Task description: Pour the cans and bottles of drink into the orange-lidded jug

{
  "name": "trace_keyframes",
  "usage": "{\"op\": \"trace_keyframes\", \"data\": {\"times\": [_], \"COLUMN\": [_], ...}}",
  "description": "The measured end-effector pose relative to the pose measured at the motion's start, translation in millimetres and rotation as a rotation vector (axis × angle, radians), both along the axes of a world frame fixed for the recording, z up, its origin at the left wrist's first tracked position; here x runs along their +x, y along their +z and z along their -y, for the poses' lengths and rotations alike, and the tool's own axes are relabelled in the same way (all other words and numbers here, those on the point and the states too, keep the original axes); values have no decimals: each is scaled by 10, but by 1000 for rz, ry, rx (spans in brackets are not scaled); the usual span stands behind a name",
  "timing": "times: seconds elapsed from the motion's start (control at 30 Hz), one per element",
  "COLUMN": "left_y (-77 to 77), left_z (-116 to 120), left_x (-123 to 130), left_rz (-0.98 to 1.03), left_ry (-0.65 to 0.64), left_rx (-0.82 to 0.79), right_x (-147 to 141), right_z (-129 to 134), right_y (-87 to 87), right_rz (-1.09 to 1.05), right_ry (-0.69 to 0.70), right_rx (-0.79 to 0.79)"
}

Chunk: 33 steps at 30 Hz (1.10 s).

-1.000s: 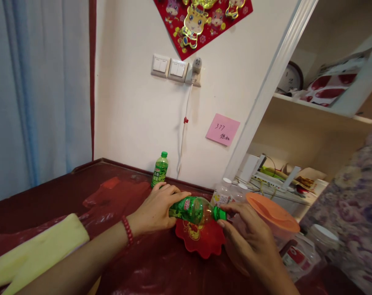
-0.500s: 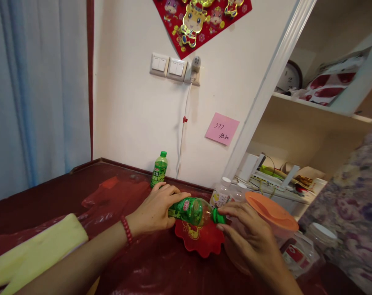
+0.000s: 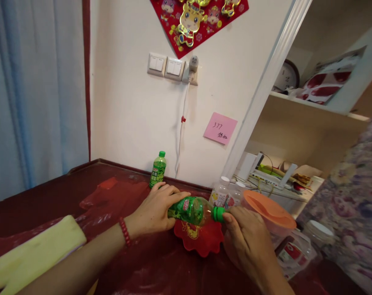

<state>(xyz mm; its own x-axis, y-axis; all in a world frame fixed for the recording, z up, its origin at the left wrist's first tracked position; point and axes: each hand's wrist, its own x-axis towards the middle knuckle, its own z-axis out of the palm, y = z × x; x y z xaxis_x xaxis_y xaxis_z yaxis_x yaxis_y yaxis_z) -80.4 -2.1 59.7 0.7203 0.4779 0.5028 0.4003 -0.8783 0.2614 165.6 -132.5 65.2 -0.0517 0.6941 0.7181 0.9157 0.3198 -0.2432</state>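
- A yellow sleeve [image 3: 35, 256] covers the upper part of the person's left arm at the lower left, and a red bead bracelet [image 3: 124, 232] sits at the wrist.
- The dark red tabletop [image 3: 59, 192] runs back to the wall, where a small green bottle [image 3: 158, 169] stands upright, well apart from the hands.
- The left hand [image 3: 156, 209] lies over the base end of a green plastic bottle [image 3: 190, 210]; its fingers [image 3: 173, 196] are curled round the bottle's body, thumb side near the label.
- That bottle is held on its side, nearly level, cap end to the right, just above a red scalloped dish [image 3: 201, 241] that rests on the tabletop.
- The green cap [image 3: 218, 214] sits at the fingertips of the right hand [image 3: 247, 237]; thumb and forefinger are pinched on the cap, the rest of the hand lying below and to the right of it.
- Behind the cap stand two clear bottles with white caps [image 3: 222, 192].
- Just right of the right hand is an orange lid [image 3: 270, 209] on a clear container, and a clear jar [image 3: 296, 254] lies below it.
- On the wall above hangs a pink note [image 3: 220, 128].
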Motion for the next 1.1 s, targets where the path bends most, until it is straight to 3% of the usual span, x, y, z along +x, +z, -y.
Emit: {"op": "trace_keyframes", "data": {"times": [0.1, 0.27, 0.53, 0.8, 1.1], "left_y": [16, 22, -12, 3, -13], "left_z": [-21, -26, -2, -43, -8], "left_x": [-14, -21, 0, -27, 4], "left_rz": [14, 2, -12, 15, 52], "left_ry": [16, 15, 4, 17, 22], "left_rx": [-11, 0, 18, 20, 21], "right_x": [-26, 2, 5, -24, -159], "right_z": [31, 16, -26, 9, 4], "right_y": [53, 53, -5, 29, 27], "right_rz": [-50, 63, 189, 12, -156], "right_ry": [18, 161, -15, 143, 93], "right_rx": [18, -17, 121, 16, 90]}}
